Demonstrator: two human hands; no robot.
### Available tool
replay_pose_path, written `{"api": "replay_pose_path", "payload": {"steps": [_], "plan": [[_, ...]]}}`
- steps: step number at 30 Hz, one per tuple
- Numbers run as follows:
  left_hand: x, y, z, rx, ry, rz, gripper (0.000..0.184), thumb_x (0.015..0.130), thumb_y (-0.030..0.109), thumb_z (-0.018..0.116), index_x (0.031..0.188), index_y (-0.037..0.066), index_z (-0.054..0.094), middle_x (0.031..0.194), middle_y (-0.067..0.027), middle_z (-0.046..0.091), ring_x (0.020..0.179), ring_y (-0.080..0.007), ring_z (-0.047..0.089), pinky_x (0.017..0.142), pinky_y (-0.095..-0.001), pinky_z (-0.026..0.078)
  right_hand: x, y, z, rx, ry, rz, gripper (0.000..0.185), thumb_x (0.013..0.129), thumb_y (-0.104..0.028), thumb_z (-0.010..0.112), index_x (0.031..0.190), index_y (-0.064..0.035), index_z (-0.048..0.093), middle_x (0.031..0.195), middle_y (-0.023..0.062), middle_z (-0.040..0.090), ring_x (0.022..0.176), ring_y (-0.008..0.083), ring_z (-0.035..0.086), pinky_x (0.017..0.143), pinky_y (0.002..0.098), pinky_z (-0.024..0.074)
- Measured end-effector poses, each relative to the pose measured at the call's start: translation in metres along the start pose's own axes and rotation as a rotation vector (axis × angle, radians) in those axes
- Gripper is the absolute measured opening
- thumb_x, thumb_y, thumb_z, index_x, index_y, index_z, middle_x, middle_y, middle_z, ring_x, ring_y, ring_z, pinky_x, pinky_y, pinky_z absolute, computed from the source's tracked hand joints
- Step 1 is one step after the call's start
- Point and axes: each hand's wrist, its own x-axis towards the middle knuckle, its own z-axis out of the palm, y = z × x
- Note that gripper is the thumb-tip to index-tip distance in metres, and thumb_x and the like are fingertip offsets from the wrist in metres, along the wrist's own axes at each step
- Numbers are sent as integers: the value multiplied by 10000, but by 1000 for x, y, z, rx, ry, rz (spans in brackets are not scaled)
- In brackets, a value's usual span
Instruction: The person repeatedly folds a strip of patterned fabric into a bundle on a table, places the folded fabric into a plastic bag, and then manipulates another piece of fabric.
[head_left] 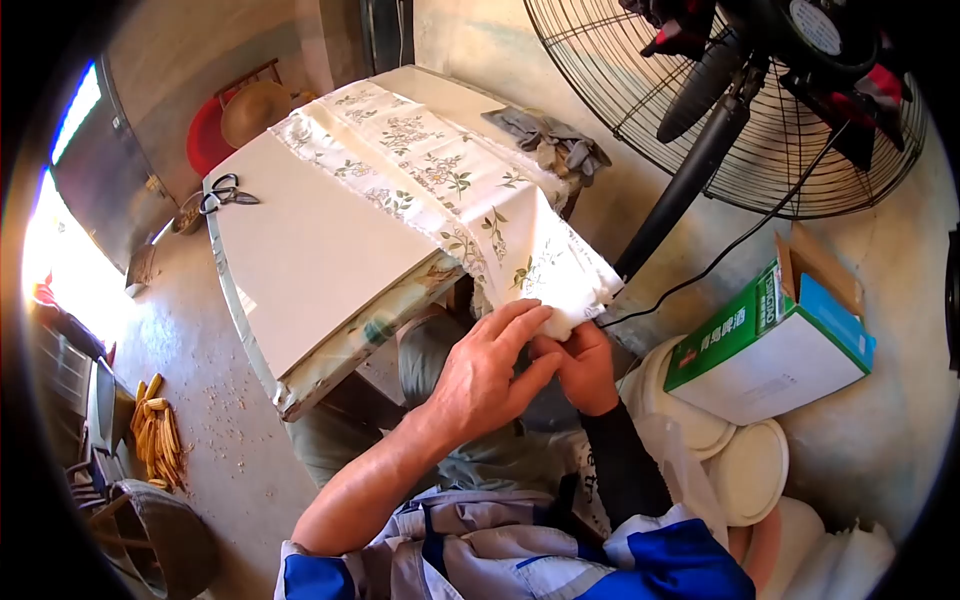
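A long white cloth with printed flowers (440, 180) lies across the table, and its near end hangs over the table's edge toward me. My left hand (490, 365) has its fingers bent over the bunched end of this cloth, the thumb reaching toward the other hand. My right hand (585, 368), below a black sleeve, pinches the same end from the right side. Both hands are close together above my lap. The right fingertips are partly hidden by cloth and by the left hand.
Black scissors (228, 194) lie on the table (310, 260), with grey gloves (555, 138) at its back right. A large fan (740, 110) stands at right, its cable hanging near a green and white box (770, 345) on pale buckets (745, 470). Corn cobs (157, 435) lie on the floor.
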Motion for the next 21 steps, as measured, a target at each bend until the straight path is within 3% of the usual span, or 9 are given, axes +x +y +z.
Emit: {"api": "replay_pose_path", "payload": {"steps": [4, 7, 11, 14, 17, 21], "plan": [[1, -2, 4, -104, -24, -146, 493, 953, 139, 815, 1395, -2, 649, 1314, -207, 705, 1074, -287, 742, 916, -390, 601, -3, 1, 7, -155, -66, -99, 315, 1043, -30, 712, 1352, 24, 680, 1265, 84, 751, 1164, 183, 705, 1040, 348, 565], [2, 2, 4, -164, -16, -273, 440, 964, 122, 807, 1363, -6, 672, 1178, -180, 754, 980, -218, 750, 861, -346, 605, -3, 6, 10, -39, -83, -106, 284, 1039, -25, 714, 1316, 33, 697, 1223, 77, 758, 1153, 165, 701, 1033, 338, 562], [4, 2, 11, -197, 48, -397, 325, 993, 124, 785, 1276, -23, 724, 1015, -140, 791, 898, -180, 752, 823, -327, 604, -4, 7, 9, -181, -66, -83, 265, 1038, -23, 712, 1296, 39, 702, 1185, 70, 756, 1083, 132, 694, 953, 312, 575], [3, 0, 12, -274, 74, -411, 260, 1028, 129, 749, 1232, -32, 747, 988, -134, 799, 871, -153, 746, 810, -314, 600, -5, 1, 9, -222, -76, -87, 261, 1034, -26, 719, 1287, 37, 705, 1160, 61, 756, 1030, 111, 687, 886, 296, 576], [2, -5, 12, -260, 94, -326, 234, 1011, 164, 756, 1181, 3, 769, 990, -223, 790, 819, -290, 798, 728, -366, 613, -5, 0, 10, -264, -64, -104, 259, 1030, -32, 728, 1279, 37, 706, 1130, 50, 760, 999, 98, 684, 850, 287, 571], [1, -5, 11, -244, 108, -336, 226, 1021, 176, 742, 1146, -11, 771, 956, -224, 782, 790, -290, 788, 718, -369, 601, -8, -7, 13, -253, -54, -40, 238, 1019, -50, 748, 1239, 37, 725, 1078, 41, 767, 979, 93, 687, 841, 284, 570]]}}
